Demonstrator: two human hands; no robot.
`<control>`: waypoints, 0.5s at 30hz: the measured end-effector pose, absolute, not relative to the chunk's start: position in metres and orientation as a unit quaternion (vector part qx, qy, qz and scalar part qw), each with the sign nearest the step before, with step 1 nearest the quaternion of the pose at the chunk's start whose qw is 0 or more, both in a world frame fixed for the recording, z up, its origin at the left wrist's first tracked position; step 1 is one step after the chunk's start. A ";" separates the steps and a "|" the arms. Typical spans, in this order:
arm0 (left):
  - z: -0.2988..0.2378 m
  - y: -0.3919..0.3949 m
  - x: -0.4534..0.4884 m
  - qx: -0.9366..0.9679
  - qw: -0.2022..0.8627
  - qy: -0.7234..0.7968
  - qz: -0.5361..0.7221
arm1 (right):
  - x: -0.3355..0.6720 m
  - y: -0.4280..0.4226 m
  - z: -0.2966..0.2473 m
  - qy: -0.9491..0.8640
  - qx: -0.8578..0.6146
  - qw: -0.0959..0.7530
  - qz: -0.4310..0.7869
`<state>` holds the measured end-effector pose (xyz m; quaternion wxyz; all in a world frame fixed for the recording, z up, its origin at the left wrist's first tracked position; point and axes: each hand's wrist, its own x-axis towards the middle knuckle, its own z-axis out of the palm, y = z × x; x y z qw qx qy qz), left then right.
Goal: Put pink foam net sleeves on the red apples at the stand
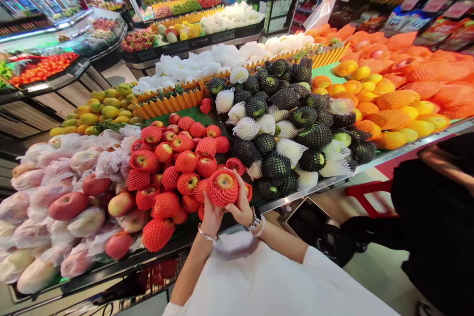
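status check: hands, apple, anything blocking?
Left hand and right hand both cupping netted apple. Held just above apple pile. Nothing blocking.

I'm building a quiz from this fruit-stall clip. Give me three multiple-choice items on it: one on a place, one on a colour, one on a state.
1. Where is the held apple?
A. on the pile
B. above the stall's front edge
C. in a cart

2. What colour is its foam net?
A. red
B. white
C. black

3. How is it held?
A. left hand only
B. both hands
C. right hand only

Answers:
1 B, it is lifted over the display's near edge.
2 A, red mesh wraps it.
3 B, the left hand and right hand both cup it.
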<state>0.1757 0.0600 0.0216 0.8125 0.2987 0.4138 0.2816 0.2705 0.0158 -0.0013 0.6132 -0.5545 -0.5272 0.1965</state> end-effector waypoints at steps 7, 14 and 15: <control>0.043 0.063 0.178 0.285 0.830 0.414 0.243 | 0.271 0.014 0.004 -0.557 -0.558 0.599 0.143; 0.033 0.057 0.171 0.475 0.714 0.432 0.277 | 0.257 0.016 0.005 -0.465 -0.539 0.687 0.146; 0.031 0.056 0.169 0.502 0.689 0.439 0.285 | 0.257 0.017 0.006 -0.440 -0.532 0.709 0.142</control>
